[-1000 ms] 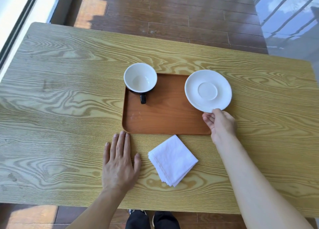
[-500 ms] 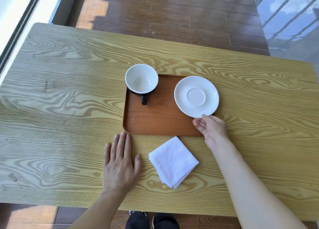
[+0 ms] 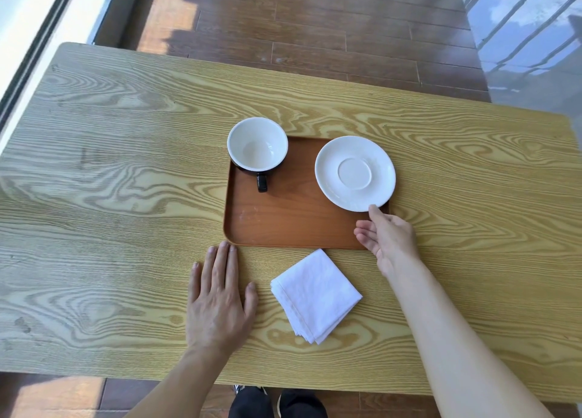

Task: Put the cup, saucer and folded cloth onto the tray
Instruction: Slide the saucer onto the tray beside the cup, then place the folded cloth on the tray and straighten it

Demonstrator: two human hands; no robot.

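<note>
A brown wooden tray (image 3: 283, 219) lies in the middle of the table. On its far left corner stands the cup (image 3: 257, 143), white inside and black outside, handle pointing toward me. The white saucer (image 3: 355, 173) rests over the tray's far right corner, its rim reaching slightly past the tray's right edge. My right hand (image 3: 389, 235) is just in front of the saucer, fingers apart, with only the thumb tip at the rim. The folded white cloth (image 3: 316, 294) lies on the table in front of the tray. My left hand (image 3: 220, 298) lies flat beside the cloth, fingertips at the tray's near left corner.
The light wooden table (image 3: 110, 181) ends close to my body and at the far side over a dark plank floor (image 3: 315, 33). A window frame (image 3: 37, 39) runs along the left. My shoes (image 3: 277, 402) show below the near edge.
My right hand carried the saucer leftward from the tray's right side onto the tray, then loosened its hold; the fingers have drawn back. The left hand, cup and cloth stayed put.
</note>
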